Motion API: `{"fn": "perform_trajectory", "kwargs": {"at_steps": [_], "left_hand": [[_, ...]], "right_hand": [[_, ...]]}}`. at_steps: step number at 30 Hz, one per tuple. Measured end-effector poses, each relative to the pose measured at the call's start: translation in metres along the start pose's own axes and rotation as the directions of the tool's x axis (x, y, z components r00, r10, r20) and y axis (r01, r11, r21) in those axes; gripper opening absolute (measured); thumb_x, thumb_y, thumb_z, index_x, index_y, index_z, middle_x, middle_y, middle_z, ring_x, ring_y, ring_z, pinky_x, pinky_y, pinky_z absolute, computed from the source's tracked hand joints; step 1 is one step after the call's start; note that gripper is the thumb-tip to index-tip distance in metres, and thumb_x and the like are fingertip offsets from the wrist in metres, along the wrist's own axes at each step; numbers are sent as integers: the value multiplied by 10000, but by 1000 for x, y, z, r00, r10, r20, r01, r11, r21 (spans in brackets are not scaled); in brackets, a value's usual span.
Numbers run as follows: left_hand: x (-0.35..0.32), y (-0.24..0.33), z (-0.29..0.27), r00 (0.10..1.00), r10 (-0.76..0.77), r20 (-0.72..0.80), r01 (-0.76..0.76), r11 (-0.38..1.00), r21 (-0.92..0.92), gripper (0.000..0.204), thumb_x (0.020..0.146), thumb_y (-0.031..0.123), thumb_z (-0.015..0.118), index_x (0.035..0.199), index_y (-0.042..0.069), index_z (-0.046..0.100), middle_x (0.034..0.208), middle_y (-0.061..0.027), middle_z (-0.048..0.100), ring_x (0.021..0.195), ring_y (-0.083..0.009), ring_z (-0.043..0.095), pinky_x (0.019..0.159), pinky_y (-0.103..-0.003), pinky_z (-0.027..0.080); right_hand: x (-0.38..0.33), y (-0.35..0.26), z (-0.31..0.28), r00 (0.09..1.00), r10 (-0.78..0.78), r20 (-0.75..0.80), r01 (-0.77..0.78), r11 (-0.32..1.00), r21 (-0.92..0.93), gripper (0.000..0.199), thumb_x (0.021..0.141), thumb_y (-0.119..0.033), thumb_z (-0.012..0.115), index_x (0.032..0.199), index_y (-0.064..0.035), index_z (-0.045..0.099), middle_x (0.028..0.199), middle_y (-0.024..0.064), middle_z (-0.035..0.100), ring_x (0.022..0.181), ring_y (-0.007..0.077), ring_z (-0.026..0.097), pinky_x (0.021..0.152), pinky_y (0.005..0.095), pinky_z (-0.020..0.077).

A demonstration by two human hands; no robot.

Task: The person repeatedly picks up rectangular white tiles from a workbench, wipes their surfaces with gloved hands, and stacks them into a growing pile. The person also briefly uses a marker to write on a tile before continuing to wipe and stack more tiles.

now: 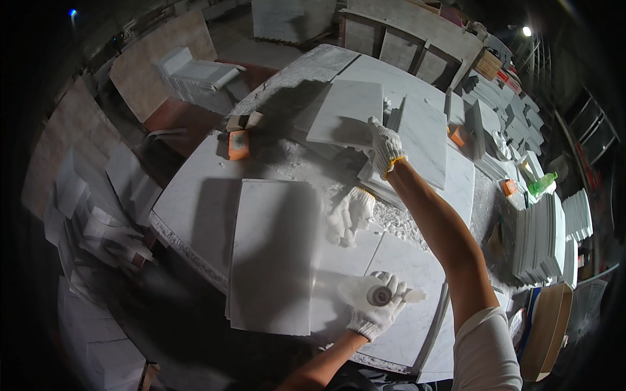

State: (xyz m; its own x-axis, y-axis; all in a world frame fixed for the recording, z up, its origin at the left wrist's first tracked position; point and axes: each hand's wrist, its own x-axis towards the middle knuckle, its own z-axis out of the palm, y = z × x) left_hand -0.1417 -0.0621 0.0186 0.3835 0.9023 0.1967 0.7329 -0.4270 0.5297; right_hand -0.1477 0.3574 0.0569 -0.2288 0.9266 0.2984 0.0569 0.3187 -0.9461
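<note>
My right hand (386, 146), in a white knit glove, reaches far across the bench and grips the near right edge of a white marble tile (342, 107) that lies on a pile of other tiles. Close to me, my gloved left hand (372, 309) holds a small tool (385, 295) with a round grey disc and a flat white blade pointing right. It hovers over flat marble tiles (404, 260) at the bench's near edge. A stack of large white tiles (274, 254) lies just left of it.
A spare white glove (352, 215) lies among white rubble mid-bench. An orange block (238, 144) sits at the back left. A green bottle (542, 184) and stacks of tiles (541, 238) stand at the right. Stone offcuts (98, 221) cover the floor on the left.
</note>
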Motion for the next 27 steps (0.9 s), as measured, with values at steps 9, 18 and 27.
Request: {"fn": "perform_trajectory", "kwargs": {"at_steps": [9,18,27], "left_hand": [[-2,5,25,875,-334,350,467,395,-791,502,1070,273,504,1540,125,410,1590,-77,413,1497,-276,332,1263,-463,251],[-6,-2,89,888,-456,56,291,465,-836,456,968,210,682,1368,57,525,1381,-109,583,1256,-252,548,1098,-382,445],[-10,6,20,952,-259,-166,218,948,-231,264,934,218,671,1135,75,575,1092,-78,664,849,-194,605,705,-329,513]], "right_hand": [[36,-37,49,993,112,30,-95,932,-349,628,940,-503,696,1266,31,641,1087,180,725,986,318,698,813,435,554],[44,-100,16,982,186,27,-55,418,-907,563,966,-555,546,1210,-82,728,1255,195,709,1193,394,654,1010,456,507],[-140,-124,-89,998,-65,19,67,940,-334,348,1069,-197,573,1348,-8,659,1330,141,678,1200,231,663,1003,331,540]]}}
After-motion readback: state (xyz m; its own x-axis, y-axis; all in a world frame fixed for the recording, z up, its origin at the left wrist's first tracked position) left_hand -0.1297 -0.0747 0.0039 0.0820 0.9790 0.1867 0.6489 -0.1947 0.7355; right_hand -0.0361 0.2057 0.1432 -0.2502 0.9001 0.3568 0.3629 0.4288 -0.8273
